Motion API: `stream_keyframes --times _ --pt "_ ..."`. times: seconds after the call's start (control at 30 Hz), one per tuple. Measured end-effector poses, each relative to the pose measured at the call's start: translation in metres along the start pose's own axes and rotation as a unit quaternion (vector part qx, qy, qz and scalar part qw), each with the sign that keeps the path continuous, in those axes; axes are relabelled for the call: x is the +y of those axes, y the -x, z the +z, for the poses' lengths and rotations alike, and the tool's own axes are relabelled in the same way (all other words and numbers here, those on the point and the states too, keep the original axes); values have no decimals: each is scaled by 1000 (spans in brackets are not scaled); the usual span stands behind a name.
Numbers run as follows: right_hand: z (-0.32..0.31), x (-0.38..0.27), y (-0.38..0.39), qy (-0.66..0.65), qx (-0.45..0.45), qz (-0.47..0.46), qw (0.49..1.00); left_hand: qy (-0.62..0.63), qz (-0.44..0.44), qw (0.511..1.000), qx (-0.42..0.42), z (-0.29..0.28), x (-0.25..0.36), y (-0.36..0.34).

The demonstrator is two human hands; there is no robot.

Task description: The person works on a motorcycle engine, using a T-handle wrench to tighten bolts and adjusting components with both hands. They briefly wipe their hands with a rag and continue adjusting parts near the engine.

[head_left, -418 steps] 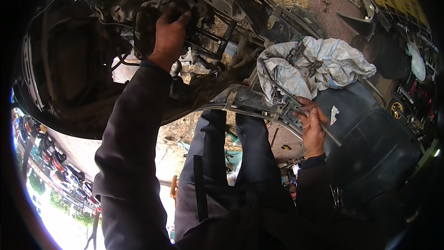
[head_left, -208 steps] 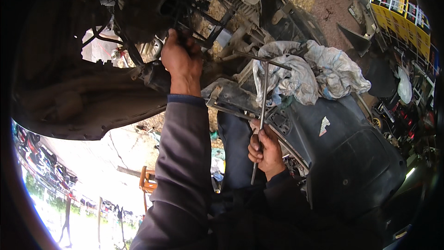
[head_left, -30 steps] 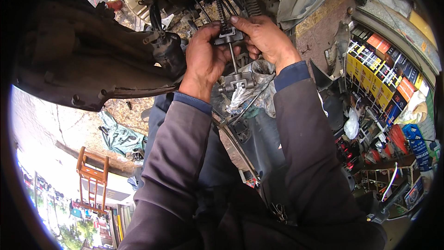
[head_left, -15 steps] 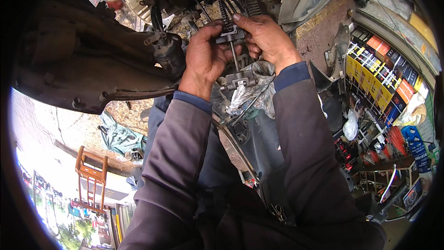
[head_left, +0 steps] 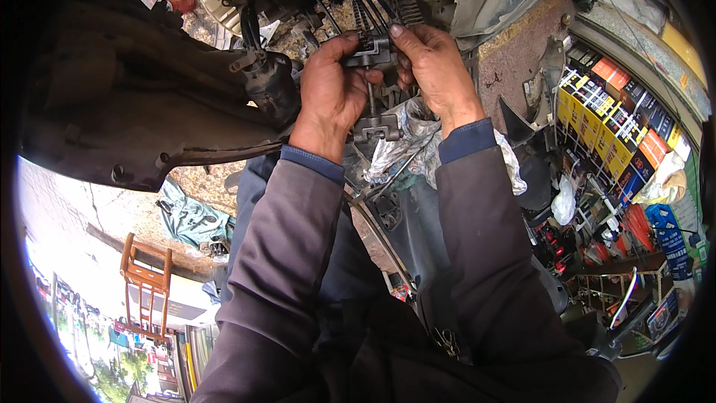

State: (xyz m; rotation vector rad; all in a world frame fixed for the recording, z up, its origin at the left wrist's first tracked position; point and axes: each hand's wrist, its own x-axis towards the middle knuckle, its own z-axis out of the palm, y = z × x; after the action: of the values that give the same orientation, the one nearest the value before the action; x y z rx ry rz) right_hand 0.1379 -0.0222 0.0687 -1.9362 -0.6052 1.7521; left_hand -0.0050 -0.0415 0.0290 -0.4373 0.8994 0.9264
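Brown-grey cloth covers both forearms nearest me, the sleeves [head_left: 280, 239] coming up from about seven and five o'clock and ending in navy cuffs [head_left: 313, 166], with dark trousers [head_left: 343, 261] between them. Just left of twelve, I see the left hand [head_left: 326, 93] grasping the near end of a grey metal clamp [head_left: 371, 52], thumb on top and fingers bent underneath. Toward one o'clock, the right hand [head_left: 440, 78] grips the opposite end of the same piece, thumb tip pressed at its upper edge; how its lower fingers sit I cannot fully tell. That clamp is at twelve, between the two hands, and a rod [head_left: 372, 97] runs down from it to a second yoke [head_left: 377, 128], while a dark, ridged shaft [head_left: 356, 11] rises above it toward the vehicle's underside. Crumpled beside the second yoke, toward one, is a stained pale rag [head_left: 421, 134], with a black plastic panel [head_left: 425, 231] at five. A black canister [head_left: 272, 89] hangs between ten and eleven, next to a broad dark wheel-arch liner [head_left: 112, 112] spreading toward ten. Farther out, I find a green cloth [head_left: 190, 216] on the ground between eight and nine, a brown wooden stool [head_left: 148, 280] at eight, stacked yellow-and-black boxes [head_left: 597, 119] between two and three, and, farthest, green foliage [head_left: 115, 377] between seven and eight.
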Motion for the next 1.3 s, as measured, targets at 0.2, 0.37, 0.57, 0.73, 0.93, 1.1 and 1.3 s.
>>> stream_keyframes --times 0.2,0.37,0.57,0.73,0.93,1.1,1.3 --pt "2 4 0 -3 15 -50 999 -13 -9 1000 4 2 2 -2" --pt "8 11 -1 -9 28 -96 995 4 -22 1000 -8 1 6 -7" --pt "14 12 -1 -34 23 -109 993 -29 15 999 10 7 5 -6" --pt "18 5 1 -21 25 -115 993 -31 -1 999 6 7 11 -2" --pt "19 0 2 -21 7 -82 996 -44 16 999 -9 6 11 -2" --pt "19 5 -1 -13 23 -97 995 -49 22 998 -26 5 12 -1" --pt "18 -1 -4 98 64 -153 981 -49 37 997 -48 -1 9 1"
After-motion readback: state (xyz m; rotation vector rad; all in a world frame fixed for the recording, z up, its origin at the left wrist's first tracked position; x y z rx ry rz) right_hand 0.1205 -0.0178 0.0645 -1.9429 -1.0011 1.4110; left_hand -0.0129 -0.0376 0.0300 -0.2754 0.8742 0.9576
